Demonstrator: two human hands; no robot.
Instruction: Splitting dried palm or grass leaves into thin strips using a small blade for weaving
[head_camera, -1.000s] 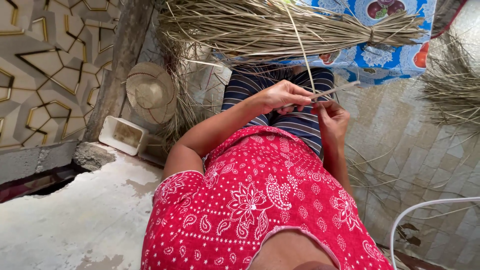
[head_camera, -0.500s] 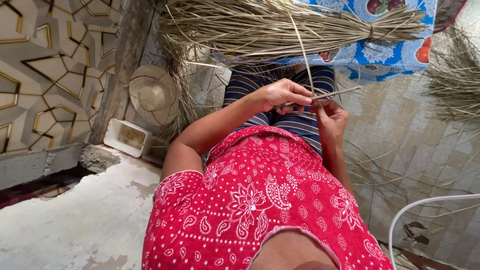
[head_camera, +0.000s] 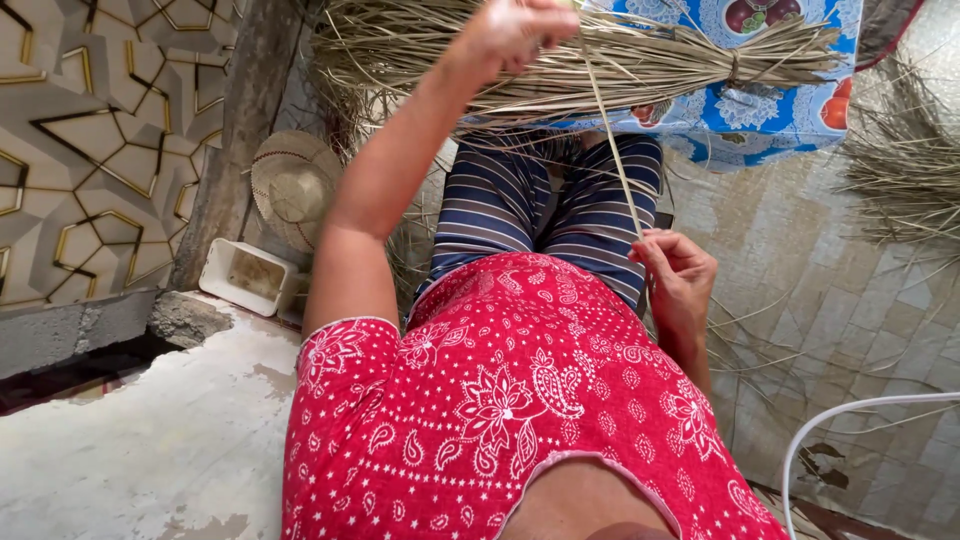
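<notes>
Straw-coloured leaf strip (head_camera: 612, 150), one, taut between two hands | left hand (head_camera: 512, 30) raised, fingers apparently clamped on strip's upper end, partly cut off by frame | right hand (head_camera: 678, 278) low, fingertips pinched on lower end | one tied bundle of dried leaves (head_camera: 640, 62) just behind left fingers | one woven hat (head_camera: 292, 185), one white tub (head_camera: 245, 276) well apart.

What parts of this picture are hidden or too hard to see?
- Left hand: head view, fingertips cut off by the top edge.
- Right hand: its grip on the straw strip is hidden by curled fingers.
- White tub: contents too blurry.
- Feet: hidden under the straw bundle.
</notes>
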